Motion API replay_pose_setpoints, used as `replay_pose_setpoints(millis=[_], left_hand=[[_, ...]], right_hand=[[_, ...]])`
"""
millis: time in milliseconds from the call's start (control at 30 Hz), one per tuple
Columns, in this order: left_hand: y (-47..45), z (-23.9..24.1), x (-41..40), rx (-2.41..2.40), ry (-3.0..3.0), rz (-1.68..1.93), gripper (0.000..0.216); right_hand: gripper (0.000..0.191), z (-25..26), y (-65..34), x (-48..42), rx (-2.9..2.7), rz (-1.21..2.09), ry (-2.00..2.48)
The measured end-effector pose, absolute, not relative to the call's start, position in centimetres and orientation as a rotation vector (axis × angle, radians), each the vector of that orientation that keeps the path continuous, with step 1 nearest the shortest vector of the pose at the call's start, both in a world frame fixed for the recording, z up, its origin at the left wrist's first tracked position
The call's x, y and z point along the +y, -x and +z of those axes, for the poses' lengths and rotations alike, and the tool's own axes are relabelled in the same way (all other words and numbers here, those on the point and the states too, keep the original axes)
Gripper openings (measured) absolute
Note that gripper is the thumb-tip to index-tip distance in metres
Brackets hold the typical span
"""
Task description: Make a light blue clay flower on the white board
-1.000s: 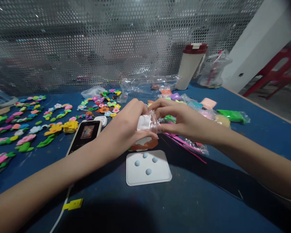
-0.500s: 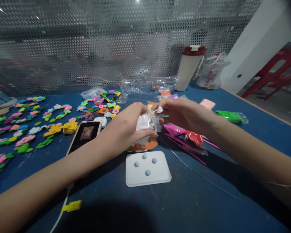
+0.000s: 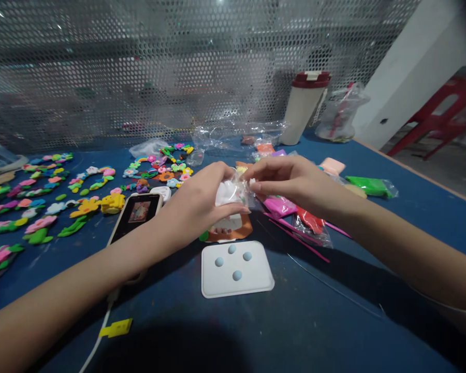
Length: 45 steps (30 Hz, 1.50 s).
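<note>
My left hand (image 3: 202, 192) is closed around a clear plastic bag of white clay (image 3: 228, 192), its thumb along the near side. Close to the bag's mouth, my right hand (image 3: 289, 177) pinches a small bit of white clay (image 3: 252, 182) between thumb and fingertips. Below the bag lies an orange-edged piece with a shiny, mirror-like middle (image 3: 243, 233), partly covered by my left hand. Nearer to me, a white plastic lid (image 3: 213, 285) lies flat with several pale blue clay balls (image 3: 237, 275) on it.
Colourful clay flowers and wreaths (image 3: 86, 207) cover the left side, beside a phone (image 3: 137, 212) on a cable. Pink (image 3: 280, 206), red (image 3: 309, 220) and green clay packets (image 3: 367, 185) lie right, near a thin wire (image 3: 326, 282). A tumbler (image 3: 303, 111) stands behind.
My right hand has turned and its fingers have closed on the white bit at the bag's mouth. The left hand keeps its hold on the bag, nearly in place.
</note>
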<state>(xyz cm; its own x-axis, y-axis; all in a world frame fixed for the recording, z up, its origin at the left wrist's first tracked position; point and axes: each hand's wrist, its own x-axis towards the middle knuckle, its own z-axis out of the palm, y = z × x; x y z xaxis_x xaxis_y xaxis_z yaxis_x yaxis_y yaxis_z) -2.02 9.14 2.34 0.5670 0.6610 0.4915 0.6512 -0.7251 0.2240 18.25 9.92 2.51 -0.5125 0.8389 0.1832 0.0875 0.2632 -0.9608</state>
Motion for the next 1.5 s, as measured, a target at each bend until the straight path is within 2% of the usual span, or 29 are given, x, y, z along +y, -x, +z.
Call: replay_pose_setpoints(millis=[233, 400, 667, 867, 1033, 1167, 1267, 1500], left_hand=[[2.1, 2.0, 9.3, 1.033, -2.887, 0.857, 0.036], [2.2, 1.9, 9.2, 1.019, -2.913, 0.861, 0.034], [1.9, 2.2, 9.0, 1.119, -2.697, 0.768, 0.037], [1.8, 3.1, 8.7, 1.172, -2.526, 0.663, 0.032], [1.9, 3.1, 8.7, 1.115, -2.418, 0.656, 0.030], [2.0, 3.2, 8.8, 1.090, -2.394, 0.689, 0.037], [2.2, 3.4, 9.0, 1.105, -2.415, 0.689, 0.041], [2.6, 3.5, 9.8, 1.243, -2.386, 0.778, 0.026]], right_hand=[[0.010, 2.8, -18.0, 9.9, -2.005, 1.164, 1.000], [0.014, 2.8, -18.0, 9.7, -2.094, 1.138, 0.945], [0.013, 2.6, -18.1, 9.5, -2.079, 1.116, 0.915], [0.009, 2.9, -18.4, 9.7, -2.339, 0.877, 0.782], [0.008, 3.4, -18.5, 9.4, -2.459, 0.896, 0.749], [0.005, 3.9, -18.5, 8.9, -2.213, 1.036, 0.884], [0.012, 3.8, -18.7, 9.0, -1.932, 1.138, 0.908], [0.016, 2.1, -19.1, 10.3, -1.608, 1.248, 0.953]])
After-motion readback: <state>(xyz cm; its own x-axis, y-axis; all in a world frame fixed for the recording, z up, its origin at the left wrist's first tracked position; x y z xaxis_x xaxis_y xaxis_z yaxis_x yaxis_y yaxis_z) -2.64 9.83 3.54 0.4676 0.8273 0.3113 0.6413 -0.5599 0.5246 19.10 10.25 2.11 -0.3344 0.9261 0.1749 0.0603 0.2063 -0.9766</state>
